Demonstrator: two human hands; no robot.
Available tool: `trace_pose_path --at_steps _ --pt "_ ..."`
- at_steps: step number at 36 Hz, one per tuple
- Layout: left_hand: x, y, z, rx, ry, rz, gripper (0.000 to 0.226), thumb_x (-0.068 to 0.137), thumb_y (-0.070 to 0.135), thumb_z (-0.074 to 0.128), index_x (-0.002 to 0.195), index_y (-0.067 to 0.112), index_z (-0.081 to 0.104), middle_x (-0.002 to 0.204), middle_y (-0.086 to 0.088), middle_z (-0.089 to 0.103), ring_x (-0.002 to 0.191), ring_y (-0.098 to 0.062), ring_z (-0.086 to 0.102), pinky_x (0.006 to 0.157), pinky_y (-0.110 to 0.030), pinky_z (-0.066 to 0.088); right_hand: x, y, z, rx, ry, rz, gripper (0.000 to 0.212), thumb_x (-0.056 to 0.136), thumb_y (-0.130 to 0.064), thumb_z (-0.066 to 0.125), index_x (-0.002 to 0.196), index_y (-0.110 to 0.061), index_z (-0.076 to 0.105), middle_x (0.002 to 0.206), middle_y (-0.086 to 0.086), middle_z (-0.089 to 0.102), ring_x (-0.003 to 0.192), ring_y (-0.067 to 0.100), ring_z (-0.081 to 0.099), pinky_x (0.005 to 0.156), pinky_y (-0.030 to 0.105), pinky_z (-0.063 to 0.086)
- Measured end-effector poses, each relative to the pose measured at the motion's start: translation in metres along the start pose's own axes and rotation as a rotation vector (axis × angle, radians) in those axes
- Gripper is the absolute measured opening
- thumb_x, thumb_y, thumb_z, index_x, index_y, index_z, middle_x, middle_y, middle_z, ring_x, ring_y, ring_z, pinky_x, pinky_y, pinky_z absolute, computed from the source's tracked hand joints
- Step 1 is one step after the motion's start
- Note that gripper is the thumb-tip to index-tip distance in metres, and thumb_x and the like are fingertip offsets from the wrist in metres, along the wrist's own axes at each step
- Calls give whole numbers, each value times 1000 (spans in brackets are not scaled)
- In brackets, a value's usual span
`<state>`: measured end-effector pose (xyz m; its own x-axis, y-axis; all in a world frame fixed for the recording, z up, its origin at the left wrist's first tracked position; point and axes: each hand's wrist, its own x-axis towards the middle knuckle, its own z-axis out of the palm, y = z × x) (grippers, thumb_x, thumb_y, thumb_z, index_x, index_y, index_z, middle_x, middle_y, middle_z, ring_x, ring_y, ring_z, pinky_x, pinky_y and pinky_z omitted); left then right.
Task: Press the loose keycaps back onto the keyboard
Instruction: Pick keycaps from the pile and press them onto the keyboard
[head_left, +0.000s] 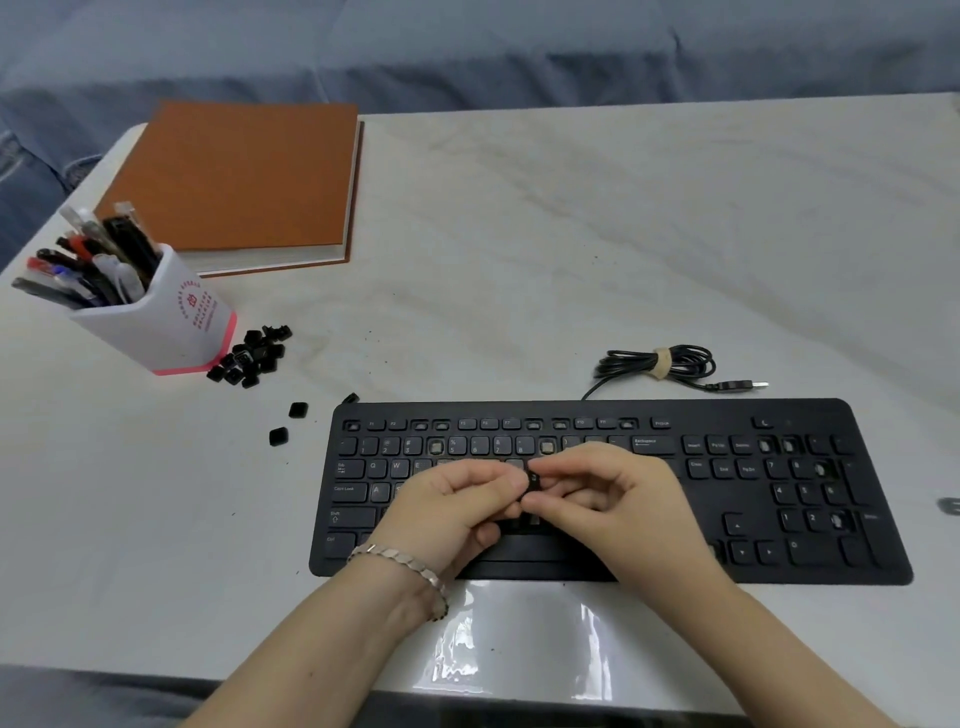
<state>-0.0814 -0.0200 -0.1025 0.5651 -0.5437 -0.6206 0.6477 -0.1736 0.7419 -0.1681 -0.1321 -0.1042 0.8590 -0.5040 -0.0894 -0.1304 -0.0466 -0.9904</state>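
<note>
Keyboard (831, 410) legends: Backspace beyond the fingers of the right hand (608, 501); Caps Lock, Shift left of the left hand (457, 506).

Both forearms come in from the near edge, bare, and angle inward so that the hands meet in the middle. The left forearm (291, 644) rises from the near left, with a bracelet (400, 561) round the wrist. The left hand (457, 504) lies with its back turned up and to the left, fingers curled, the forefinger tip reaching right. The right forearm (779, 639) rises from the near right. The right hand (613, 493) has its back up, knuckles bent, with thumb and forefinger pointing left. The fingertips of both hands come together on a small keycap (531, 482), pinched between them.
</note>
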Motion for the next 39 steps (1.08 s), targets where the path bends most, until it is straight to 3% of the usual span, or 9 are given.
trace_pose_path --at_steps 5,8,13,18,22,25,30,35,39 --pt "2 0 0 -33 -8 -26 24 80 0 60 60 7 72 58 -4 64 46 -3 54 38 -12 36 -1 3 -1 -65 11 -14 42 68 6 73 69 -36 68 77 -3 64 64 5 60 62 16 52" --pt "3 1 -3 -51 35 -15 33 87 -12 44 71 3 69 64 -7 69 48 -5 59 39 -12 39 -1 8 -1 -94 32 18 46 71 11 67 69 -36 67 79 -4 64 62 2 58 63 13 50" --pt "0 2 -22 39 92 146 32 88 -16 41 88 7 63 83 -5 70 68 -5 69 52 -10 49 5 15 -4 -84 69 152 37 73 8 66 73 -29 67 67 -10 65 55 -1 57 61 8 48" --pt "-4 3 -47 113 198 332 25 90 -11 42 96 9 56 93 -10 67 71 -10 70 55 -14 52 20 16 4 -161 67 154 24 75 2 68 80 -22 70 66 -5 64 54 -1 56 63 7 48" --pt "-6 5 -66 193 334 424 12 87 -6 53 87 6 55 81 -3 71 63 -10 69 50 -14 51 38 10 20 -257 30 85 28 75 -2 68 73 -30 66 67 -8 63 55 -4 56 65 7 48" --pt "-8 4 -80 320 409 470 3 83 4 62 81 5 60 65 -1 72 47 -4 59 47 -12 45 54 7 37 -290 0 30 28 76 -3 67 73 -31 65 67 -8 60 52 -6 54 63 4 44" --pt "-7 1 -96 431 496 529 12 84 9 62 73 10 67 56 5 67 39 1 49 47 -6 39 73 7 61 -505 -80 -70 21 81 -9 64 100 -15 70 74 -9 58 60 -2 49 73 14 44" --pt "-4 -4 -105 461 538 526 16 82 11 66 69 18 69 50 11 60 42 1 48 48 -5 37 82 12 75 -687 -153 -144 25 86 -14 61 110 -13 66 97 2 64 77 6 50 73 11 32" --pt "-5 -7 -108 399 523 522 24 82 5 65 73 28 69 60 18 66 52 4 54 53 -6 42 84 14 76 -757 -177 -169 22 88 -14 58 108 -11 68 104 6 64 96 18 58 77 14 31"
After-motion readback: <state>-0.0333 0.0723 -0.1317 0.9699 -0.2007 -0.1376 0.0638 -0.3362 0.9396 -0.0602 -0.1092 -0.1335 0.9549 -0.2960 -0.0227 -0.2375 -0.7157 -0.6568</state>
